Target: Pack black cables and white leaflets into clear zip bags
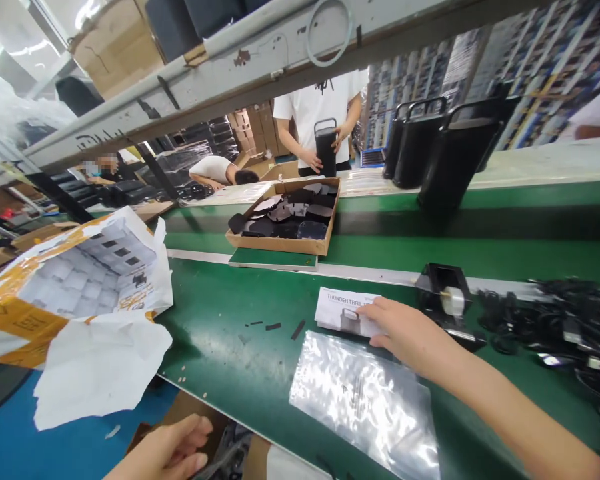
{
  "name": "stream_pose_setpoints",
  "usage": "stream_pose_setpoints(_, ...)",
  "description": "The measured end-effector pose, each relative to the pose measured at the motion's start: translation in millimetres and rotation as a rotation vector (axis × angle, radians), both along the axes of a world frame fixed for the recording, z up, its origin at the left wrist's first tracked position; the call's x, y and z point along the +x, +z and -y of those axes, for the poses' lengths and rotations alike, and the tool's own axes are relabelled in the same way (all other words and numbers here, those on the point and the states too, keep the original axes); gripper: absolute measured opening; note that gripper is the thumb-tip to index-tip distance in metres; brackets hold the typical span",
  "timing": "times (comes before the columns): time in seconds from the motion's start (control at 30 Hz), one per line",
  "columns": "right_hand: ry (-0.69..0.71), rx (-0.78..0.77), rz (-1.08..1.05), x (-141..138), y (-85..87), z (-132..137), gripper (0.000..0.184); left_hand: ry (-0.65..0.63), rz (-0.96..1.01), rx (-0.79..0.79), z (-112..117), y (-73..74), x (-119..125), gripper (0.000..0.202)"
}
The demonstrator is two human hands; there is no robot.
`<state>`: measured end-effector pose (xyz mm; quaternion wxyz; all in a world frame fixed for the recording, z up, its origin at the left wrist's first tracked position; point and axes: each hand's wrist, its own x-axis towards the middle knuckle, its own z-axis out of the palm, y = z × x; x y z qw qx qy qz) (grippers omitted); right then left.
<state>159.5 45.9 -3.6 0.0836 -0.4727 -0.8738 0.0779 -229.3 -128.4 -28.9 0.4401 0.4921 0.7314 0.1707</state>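
Observation:
My right hand (405, 328) reaches across the green bench to a white printed leaflet (341, 311) marked "THUNDER TRAIL". Its fingers lie over the leaflet's right end, with the thumb by the lower edge. Just below is a pile of clear plastic bags (360, 400), shiny and flat. My left hand (167, 450) is at the bottom of the view, off the bench's near edge. Its fingers are loosely bent, the thumb is apart, and nothing shows in it.
A torn white-and-orange bag (105, 267) stands left. A shallow carton (280, 243) of dark flat pieces sits mid-bench. Black cables (555, 327) and a tape dispenser (443, 293) are right. Black handled devices (455, 160) stand behind. A co-worker (320, 113) holds another. A shelf beam (260, 60) crosses above.

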Motion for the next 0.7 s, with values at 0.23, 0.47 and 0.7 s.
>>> stream_pose_setpoints(0.23, -0.007, 0.023, -0.051, 1.6, -6.3, -0.7, 0.028, -0.241, 0.063, 0.326, -67.8, 36.4, 112.0, 0.016)
stream_pose_setpoints(0.47, -0.009, -0.035, -0.085, 4.6, -0.8, -1.8, 0.016, -0.369, 0.263, 0.313, -93.7, 11.7, 204.7, 0.02)
stream_pose_setpoints(0.7, -0.003, -0.008, -0.102, -9.3, -0.1, 6.3, 0.032, -0.445, 0.189, 0.377, -87.9, -0.7, 217.5, 0.019)
